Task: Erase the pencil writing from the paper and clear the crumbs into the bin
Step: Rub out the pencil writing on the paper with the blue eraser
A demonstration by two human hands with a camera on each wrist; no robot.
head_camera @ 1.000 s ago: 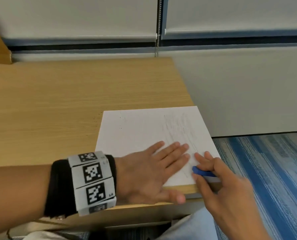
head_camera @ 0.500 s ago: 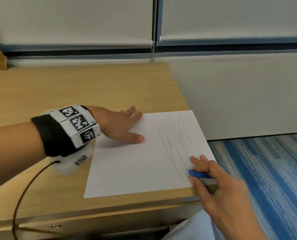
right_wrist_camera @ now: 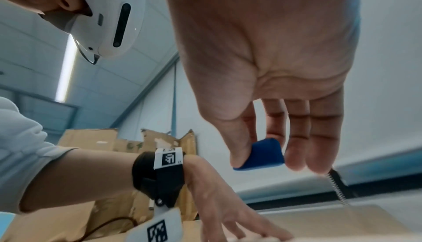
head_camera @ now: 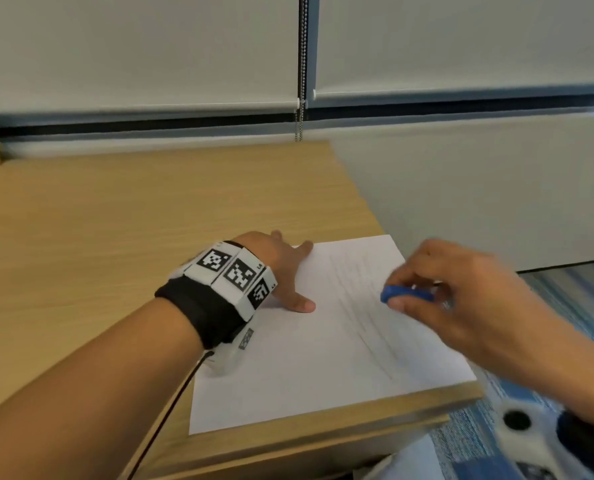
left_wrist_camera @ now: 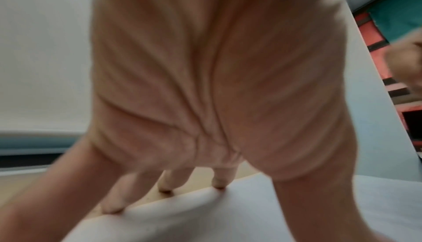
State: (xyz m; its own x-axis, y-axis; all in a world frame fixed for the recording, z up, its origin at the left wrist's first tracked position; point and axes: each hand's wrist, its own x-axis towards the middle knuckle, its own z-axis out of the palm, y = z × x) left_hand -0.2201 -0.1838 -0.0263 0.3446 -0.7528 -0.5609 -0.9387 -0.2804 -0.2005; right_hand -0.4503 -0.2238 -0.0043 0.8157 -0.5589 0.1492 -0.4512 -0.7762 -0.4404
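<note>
A white sheet of paper (head_camera: 309,355) with faint pencil strokes on its right half lies at the right front corner of the wooden desk (head_camera: 115,237). My left hand (head_camera: 281,271) lies flat, fingers spread, pressing the sheet's far left edge; in the left wrist view the fingertips (left_wrist_camera: 219,184) touch the paper (left_wrist_camera: 228,215) at its border. My right hand (head_camera: 437,292) hovers over the pencilled area and pinches a blue eraser (head_camera: 406,295) between thumb and fingers; the right wrist view shows the eraser (right_wrist_camera: 262,153) held just above the desk. No bin is in view.
The desk ends just right of the paper, with blue striped carpet (head_camera: 572,306) below. A white wall and window blinds with a bead chain (head_camera: 301,64) stand behind. Brown cardboard boxes (right_wrist_camera: 128,141) sit at the far left in the right wrist view.
My left hand slid from the sheet's near edge to its far left edge. My right hand, still holding the eraser, rose from the near right corner to over the pencil marks.
</note>
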